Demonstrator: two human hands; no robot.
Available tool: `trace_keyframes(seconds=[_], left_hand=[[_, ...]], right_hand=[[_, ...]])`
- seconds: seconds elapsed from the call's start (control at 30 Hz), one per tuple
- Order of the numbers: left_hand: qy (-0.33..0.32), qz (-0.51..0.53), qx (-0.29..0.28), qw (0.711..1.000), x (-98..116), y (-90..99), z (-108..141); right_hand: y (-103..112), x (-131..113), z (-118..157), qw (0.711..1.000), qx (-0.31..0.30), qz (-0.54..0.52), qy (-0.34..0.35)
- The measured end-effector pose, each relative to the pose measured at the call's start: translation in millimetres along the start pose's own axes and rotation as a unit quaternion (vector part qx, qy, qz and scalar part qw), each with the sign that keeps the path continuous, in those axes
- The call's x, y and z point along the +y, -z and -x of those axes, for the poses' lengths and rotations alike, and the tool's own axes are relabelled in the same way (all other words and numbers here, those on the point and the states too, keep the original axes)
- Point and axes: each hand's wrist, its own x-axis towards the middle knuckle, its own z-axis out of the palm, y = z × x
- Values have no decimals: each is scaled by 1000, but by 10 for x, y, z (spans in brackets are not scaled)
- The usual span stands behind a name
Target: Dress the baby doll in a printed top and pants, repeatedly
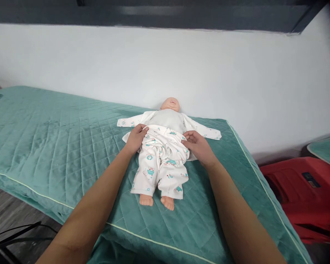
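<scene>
White pants (170, 152) lie between your near-equally close hands: your left hand (135, 140) pinches the waistband (160, 128); your right hand (202, 149) curls narrowly opposite, its grip unclear. Beyond, the shirt (166, 119) covers the doll's torso, head (171, 104) toward the wall (165, 62), feet (146, 200) toward you, on the bed (71, 135).

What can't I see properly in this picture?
All in the head view:
- The doll's hands: hidden inside the sleeves of its shirt.
- The doll's eyes: its head tips back, so they're out of sight.
- The doll's legs: covered by the pants, except the feet.
- Words on the label of the red thing: too small and blurry.
- The green cover's far left part: cut off by the picture's edge.
</scene>
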Motion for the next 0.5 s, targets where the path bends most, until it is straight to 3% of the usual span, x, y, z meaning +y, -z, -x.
trace_keyframes(seconds=[0.3, 0.5], left_hand=[[10, 63, 26, 998, -23, -19, -20], [49, 35, -47, 997, 36, 102, -3]], right_hand=[[-6, 108, -128, 962, 205, 176, 46], [55, 251, -151, 961, 154, 231, 7]])
